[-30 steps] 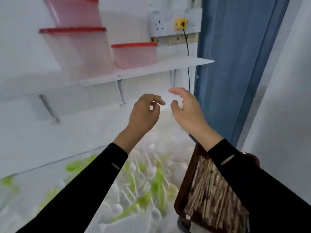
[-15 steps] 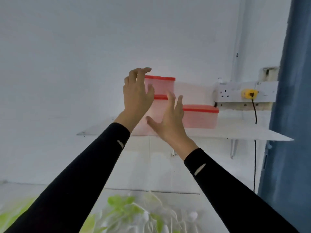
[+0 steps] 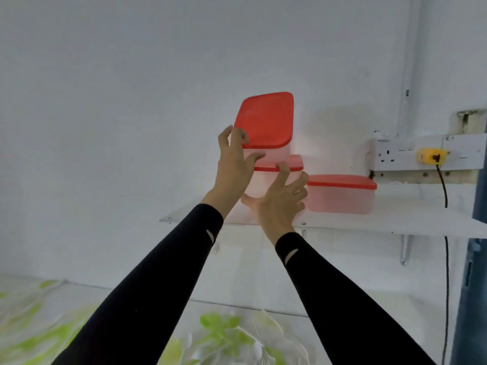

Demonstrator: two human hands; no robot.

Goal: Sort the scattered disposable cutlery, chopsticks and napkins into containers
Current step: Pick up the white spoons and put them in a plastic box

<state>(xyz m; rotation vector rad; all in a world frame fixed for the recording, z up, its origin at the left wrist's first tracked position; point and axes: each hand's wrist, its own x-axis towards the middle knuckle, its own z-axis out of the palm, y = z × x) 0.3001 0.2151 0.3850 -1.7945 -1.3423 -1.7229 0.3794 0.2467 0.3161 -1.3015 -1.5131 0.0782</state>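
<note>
White wall fills most of the view, with a shelf [image 3: 369, 223] fixed to it and a socket strip [image 3: 411, 154] off to the side. The left hand [image 3: 233, 167] grips the top container [image 3: 266, 119], fingers [image 3: 238, 134] curled over the near edge of its red lid and thumb on the wall below, so the box tilts toward the person. Beneath those fingers sits the lower container [image 3: 263, 184]; the right hand [image 3: 279, 205] lies against its front, fingers [image 3: 283, 171] spread, thumb underneath. A third container [image 3: 341, 196] stands on the shelf just beyond the right fingertips. Blurred cutlery [image 3: 224, 338] lies on the desk far below both hands. This looks like fetching containers, before any sorting; next, lift the top box clear while steadying the one under it.
</note>
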